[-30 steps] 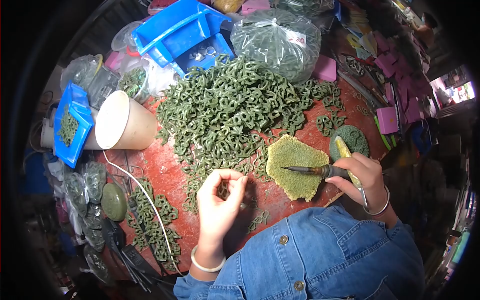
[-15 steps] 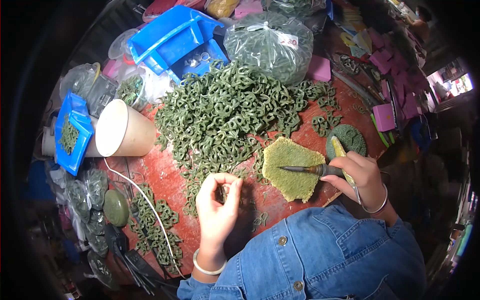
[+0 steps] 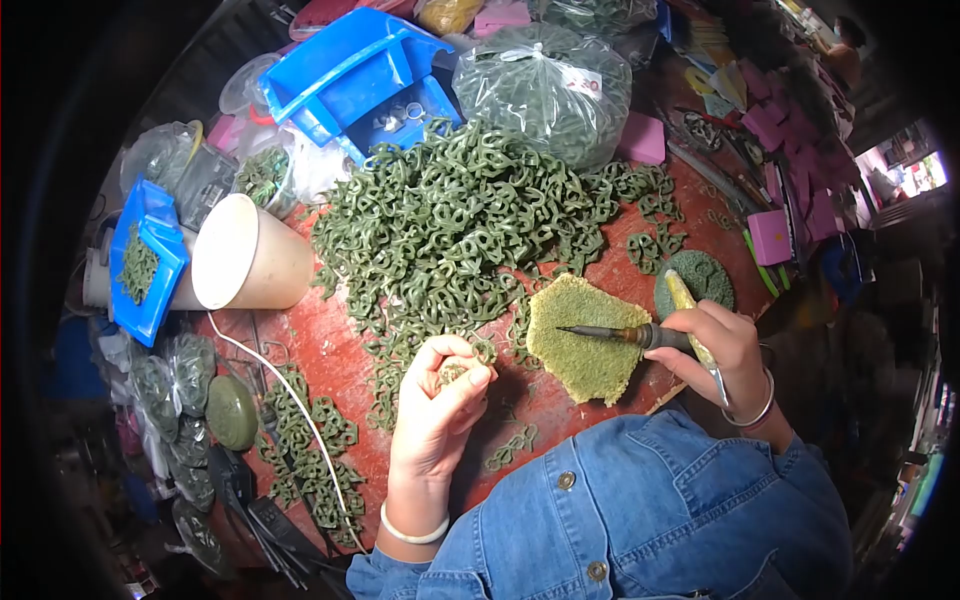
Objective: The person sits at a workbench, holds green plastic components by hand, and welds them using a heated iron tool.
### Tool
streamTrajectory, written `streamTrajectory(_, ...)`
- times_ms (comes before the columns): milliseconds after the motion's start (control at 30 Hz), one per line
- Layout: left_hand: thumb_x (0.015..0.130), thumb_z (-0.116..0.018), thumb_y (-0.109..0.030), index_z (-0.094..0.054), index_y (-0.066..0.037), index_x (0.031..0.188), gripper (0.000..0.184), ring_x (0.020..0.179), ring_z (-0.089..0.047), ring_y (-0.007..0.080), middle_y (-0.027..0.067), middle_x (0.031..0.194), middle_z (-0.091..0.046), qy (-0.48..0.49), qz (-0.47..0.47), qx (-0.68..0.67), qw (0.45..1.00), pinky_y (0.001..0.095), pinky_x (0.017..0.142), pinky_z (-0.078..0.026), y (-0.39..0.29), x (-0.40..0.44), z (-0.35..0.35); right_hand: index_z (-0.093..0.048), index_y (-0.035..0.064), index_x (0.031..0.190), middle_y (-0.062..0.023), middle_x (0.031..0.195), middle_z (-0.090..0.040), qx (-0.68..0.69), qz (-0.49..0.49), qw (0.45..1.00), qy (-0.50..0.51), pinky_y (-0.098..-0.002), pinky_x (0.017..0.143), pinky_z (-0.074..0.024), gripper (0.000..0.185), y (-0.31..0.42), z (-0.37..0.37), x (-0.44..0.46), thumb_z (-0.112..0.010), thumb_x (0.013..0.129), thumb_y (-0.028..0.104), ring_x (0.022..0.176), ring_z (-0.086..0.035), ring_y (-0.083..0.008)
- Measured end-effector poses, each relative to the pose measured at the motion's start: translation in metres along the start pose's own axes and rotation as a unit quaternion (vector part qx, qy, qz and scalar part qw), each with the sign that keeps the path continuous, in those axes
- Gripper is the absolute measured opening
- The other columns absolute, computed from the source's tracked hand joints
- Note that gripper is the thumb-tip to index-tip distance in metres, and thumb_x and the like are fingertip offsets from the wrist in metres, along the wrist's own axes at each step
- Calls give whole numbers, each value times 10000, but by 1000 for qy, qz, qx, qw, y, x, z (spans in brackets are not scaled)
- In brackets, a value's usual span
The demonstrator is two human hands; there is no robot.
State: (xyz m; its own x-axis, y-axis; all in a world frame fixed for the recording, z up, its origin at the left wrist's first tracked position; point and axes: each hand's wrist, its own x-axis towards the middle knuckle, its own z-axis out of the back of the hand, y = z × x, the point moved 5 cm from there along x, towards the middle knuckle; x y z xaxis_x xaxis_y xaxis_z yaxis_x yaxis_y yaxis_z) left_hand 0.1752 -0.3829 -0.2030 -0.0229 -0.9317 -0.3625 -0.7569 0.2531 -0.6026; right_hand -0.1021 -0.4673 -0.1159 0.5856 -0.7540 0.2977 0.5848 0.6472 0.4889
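My left hand (image 3: 436, 420) is closed, with a small green openwork piece (image 3: 484, 354) pinched at its fingertips, just in front of the large pile of similar green pieces (image 3: 470, 215). In my right hand (image 3: 728, 350) are a soldering iron (image 3: 605, 332) and a second tool with a mottled yellow handle (image 3: 680, 292) and a metal end. The iron's dark tip points left above a rough yellow-green sponge (image 3: 580, 372); whether it touches the sponge I cannot tell. Behind that hand lies a round, textured dark green pad (image 3: 712, 278).
A white tub (image 3: 262, 258) stands left of the pile, with a blue tray (image 3: 150, 265) beyond it. A blue bin (image 3: 350, 75) and a stuffed clear bag (image 3: 545, 100) sit at the back. A white cord (image 3: 300, 400) crosses the red tabletop (image 3: 340, 345) near more green pieces.
My left hand has turned and shifted slightly right, bringing the green piece at its fingertips into view. My right hand and the soldering iron have barely moved.
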Motion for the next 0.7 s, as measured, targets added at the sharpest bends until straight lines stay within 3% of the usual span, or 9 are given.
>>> streamTrajectory(67,925,-685,25,-561,-36,1190,298,623,-420,16,12,871,-595,-18,-2,36,999,168,508,-300,-2,-1,-3,-690,49,958,-85,765,-610,4,-5,1000,-1,-352,553,-490,302,1,0,0,-888,752,147,621,-635,-262)
streamTrajectory(167,927,-679,35,-550,-25,1273,374,635,-443,16,4,884,-601,-11,-24,53,998,165,514,-313,-4,0,-5,-691,52,957,-86,768,-612,-1,-2,1000,0,-355,553,-494,301,3,2,2,-889,751,149,626,-641,-259)
streamTrajectory(400,895,-710,59,-585,-30,1282,417,572,-436,-7,2,925,-642,-59,-48,105,992,154,473,-321,-5,-1,-1,-691,58,954,-79,774,-616,-5,-5,1000,3,-354,548,-499,306,1,0,1,-891,747,159,621,-645,-254)
streamTrajectory(467,918,-689,36,-535,0,1343,454,647,-471,16,6,953,-629,-35,-7,84,996,162,538,-336,-5,-1,-4,-691,58,955,-76,773,-615,-7,5,1000,-6,-353,546,-500,311,1,0,1,-894,744,162,620,-647,-254)
streamTrajectory(600,925,-681,22,-528,10,1360,462,636,-458,16,28,955,-644,-15,-4,51,999,161,540,-336,-5,-2,-5,-692,57,961,-80,773,-614,-20,4,1000,8,-354,552,-502,309,4,0,0,-892,747,160,628,-651,-257)
streamTrajectory(700,933,-671,31,-564,-14,1353,436,571,-423,-1,52,950,-662,13,-12,29,999,140,464,-303,-3,-1,-5,-693,53,967,-81,788,-627,-38,6,999,19,-355,555,-503,312,2,-4,-1,-891,749,154,632,-654,-257)
